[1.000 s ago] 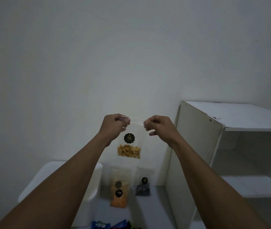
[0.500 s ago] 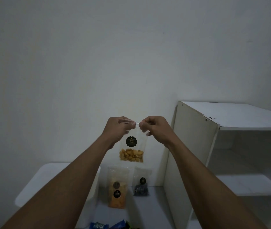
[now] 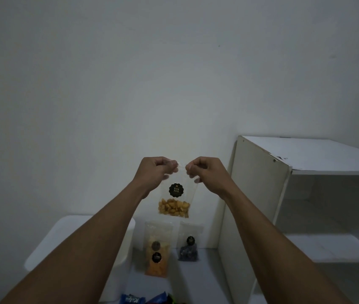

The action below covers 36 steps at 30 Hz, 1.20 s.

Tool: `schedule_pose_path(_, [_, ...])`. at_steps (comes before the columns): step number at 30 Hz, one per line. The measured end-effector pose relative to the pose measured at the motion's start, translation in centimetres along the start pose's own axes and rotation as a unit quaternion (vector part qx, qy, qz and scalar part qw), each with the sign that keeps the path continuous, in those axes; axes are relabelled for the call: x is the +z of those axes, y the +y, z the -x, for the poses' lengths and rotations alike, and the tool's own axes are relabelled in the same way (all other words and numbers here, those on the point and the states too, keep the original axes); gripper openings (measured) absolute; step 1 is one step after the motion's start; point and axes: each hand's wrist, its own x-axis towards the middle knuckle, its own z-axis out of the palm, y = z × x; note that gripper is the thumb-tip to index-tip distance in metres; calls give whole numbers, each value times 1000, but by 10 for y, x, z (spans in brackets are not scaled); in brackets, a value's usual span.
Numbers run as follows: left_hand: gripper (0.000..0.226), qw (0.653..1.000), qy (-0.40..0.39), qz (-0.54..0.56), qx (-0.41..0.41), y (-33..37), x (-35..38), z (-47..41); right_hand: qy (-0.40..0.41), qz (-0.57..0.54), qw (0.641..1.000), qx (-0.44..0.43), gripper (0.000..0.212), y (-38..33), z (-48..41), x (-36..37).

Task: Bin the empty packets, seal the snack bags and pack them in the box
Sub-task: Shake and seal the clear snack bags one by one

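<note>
Head view: you're sealing the snack bag (image 3: 174, 204), left hand (image 3: 154, 172) and right hand (image 3: 207, 172) pinching its top; next is probably calling for pressing along the strip.

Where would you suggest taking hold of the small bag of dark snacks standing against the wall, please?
I would pinch the empty clear top of the dark snack bag from above and in front. It stands upright against the wall with its contents at the bottom, so the top is flat. The shelf unit crowds its right, the orange snack bag its left.
</note>
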Motion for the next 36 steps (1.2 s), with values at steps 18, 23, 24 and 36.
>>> schedule_pose_path(18, [28, 973, 173, -153, -24, -6, 23, 2, 68, 3, 997, 20, 6, 9, 10, 6])
schedule_pose_path(23, [46, 965, 185, -150, -110, 4, 31, 0, 92, 87, 992, -1, 9, 12, 13, 9])
schedule_pose_path(24, [44, 971, 167, -106, -134, 3, 31, 0, 96, 101, 990, -6, 9, 12, 14, 10])
schedule_pose_path(36, [20, 972, 80, 86, -203, 4, 31, -3, 99, 165, 980, -43, 9, 19, 16, 20])
